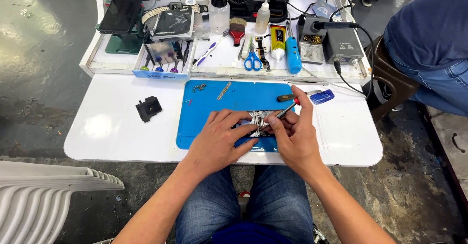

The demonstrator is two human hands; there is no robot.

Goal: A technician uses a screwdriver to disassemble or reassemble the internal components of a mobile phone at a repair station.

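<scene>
My left hand (pixel 219 139) lies flat on an opened phone (pixel 254 119) that rests on a blue work mat (pixel 204 122), pinning its left end down. In my right hand (pixel 295 134) is a thin screwdriver (pixel 287 108) with a red band, its tip down on the phone's bare metal insides. Both hands meet over the phone at the mat's near edge, and most of the phone is hidden under them.
A small black part (pixel 148 108) lies on the white table (pixel 107 127) left of the mat. At the back: a dark phone on a stand (pixel 121 13), a blue tray of screwdrivers (pixel 165 61), scissors (pixel 252 61), bottles, a soldering station (pixel 341 41). A person in blue (pixel 429 44) sits at right.
</scene>
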